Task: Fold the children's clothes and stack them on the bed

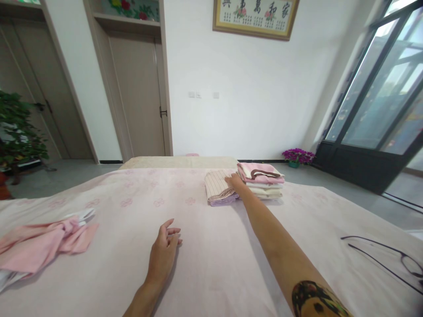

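My right hand [234, 181] reaches far forward to the near right side of a folded striped cloth [218, 184], cream with thin dark lines. Its fingers lie over the edge and look closed on it, though they are partly hidden. Under the striped cloth shows a folded lilac cloth [224, 201]. Just right of my hand stands a stack of folded clothes [262, 181], pink with a brown trim on top, white and cream below. My left hand [167, 241] hovers at or just above the bed sheet, empty, with its fingers loosely curled and apart.
A pale pink flowered sheet [205, 246] covers the wide surface. Crumpled pink and white clothing [49, 242] lies at the left. Eyeglasses [383, 251] rest at the right. Beyond the far edge are a potted purple flower [297, 156], a door [139, 92] and a wall.
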Motion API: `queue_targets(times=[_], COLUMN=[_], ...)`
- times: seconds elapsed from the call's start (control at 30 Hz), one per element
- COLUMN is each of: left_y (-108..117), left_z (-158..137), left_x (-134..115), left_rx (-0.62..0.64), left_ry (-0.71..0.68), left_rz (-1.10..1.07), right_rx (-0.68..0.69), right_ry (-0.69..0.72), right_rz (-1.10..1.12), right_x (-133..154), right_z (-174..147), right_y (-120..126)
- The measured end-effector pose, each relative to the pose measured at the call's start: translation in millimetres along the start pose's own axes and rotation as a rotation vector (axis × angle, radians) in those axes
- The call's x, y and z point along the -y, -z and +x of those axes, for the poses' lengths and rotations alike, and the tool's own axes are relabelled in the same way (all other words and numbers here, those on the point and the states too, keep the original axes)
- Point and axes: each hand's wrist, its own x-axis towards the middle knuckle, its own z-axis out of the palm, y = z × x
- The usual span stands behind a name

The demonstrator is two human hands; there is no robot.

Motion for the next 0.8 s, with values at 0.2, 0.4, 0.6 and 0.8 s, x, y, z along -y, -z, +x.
queue_targets(times=[0.2, 0.4, 0.6, 0.8], left_y=[1, 0, 1, 1], left_z=[-1, 1, 1, 2], left_x=[0, 3, 5, 5], left_rx=[-0.004, -0.016, -0.007, -0.001], left_ry=[-0.001, 0.0, -0.013, -0.017], left_rz=[0.002, -0.034, 0.019, 0.029], right_rx=[-0.128, -0.231, -0.134, -0.021], right_ry=[0.079, 0.292, 0.467, 0.471], right_rz=[-0.286, -0.498, -0.702, -0.78], right_x=[-6, 4, -5, -25], right_z=[-11, -33, -44, -46], right_y=[-5, -16, -28, -25])
